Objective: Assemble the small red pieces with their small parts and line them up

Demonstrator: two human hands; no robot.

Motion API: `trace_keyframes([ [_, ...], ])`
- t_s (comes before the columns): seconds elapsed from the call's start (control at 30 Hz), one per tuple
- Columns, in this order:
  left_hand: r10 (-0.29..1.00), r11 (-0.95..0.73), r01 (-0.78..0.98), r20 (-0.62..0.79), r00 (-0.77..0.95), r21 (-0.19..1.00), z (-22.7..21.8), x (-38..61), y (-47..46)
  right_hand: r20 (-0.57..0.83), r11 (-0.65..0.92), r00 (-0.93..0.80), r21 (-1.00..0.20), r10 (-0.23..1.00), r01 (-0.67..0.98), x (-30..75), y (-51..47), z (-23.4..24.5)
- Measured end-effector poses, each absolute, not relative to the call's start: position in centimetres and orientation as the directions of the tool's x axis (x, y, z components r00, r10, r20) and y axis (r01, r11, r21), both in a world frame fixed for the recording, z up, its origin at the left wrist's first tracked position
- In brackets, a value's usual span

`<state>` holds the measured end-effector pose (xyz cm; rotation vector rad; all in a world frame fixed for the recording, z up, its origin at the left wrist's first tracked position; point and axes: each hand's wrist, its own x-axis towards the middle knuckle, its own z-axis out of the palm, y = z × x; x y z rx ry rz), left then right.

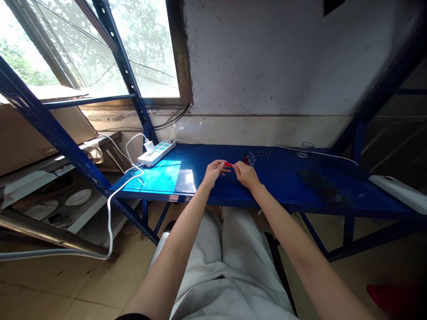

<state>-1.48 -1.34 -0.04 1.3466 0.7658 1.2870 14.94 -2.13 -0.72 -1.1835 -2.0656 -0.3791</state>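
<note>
Between my two hands is a slim red stick-like piece [228, 164], perhaps a pen part; its exact kind is too small to make out. My left hand [215, 171] pinches its left end with thumb and finger, other fingers partly spread below. Closed around the right end is my right hand [246, 174]. Both are just above the blue table [213, 153]. Right behind my right hand lie small red pieces [246, 158] and several small clear pieces [251, 157], partly hidden by it. A row of tiny orange-tipped bits [264, 153] sits farther right.
A white power strip [156, 153] with a plugged-in charger [149, 146] and a white cable [110, 213] occupies the left side. A clear glass [304, 150] stands at the back right. A white flat object [400, 192] lies at the right end. Blue metal posts [125, 62] frame the table.
</note>
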Motion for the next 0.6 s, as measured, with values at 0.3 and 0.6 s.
trace_keyframes([
  [0.3,0.941,-0.253,-0.193,0.287,0.178,0.948,-0.18,-1.60,-1.23,0.686,0.527,-0.311,-0.124,0.658,0.841,14.96,-2.20,-0.61],
  [0.6,0.949,-0.254,-0.186,0.282,0.143,0.949,0.08,-1.48,-1.49,0.685,0.537,-0.270,-0.208,0.677,0.818,15.03,-2.38,-0.51],
])
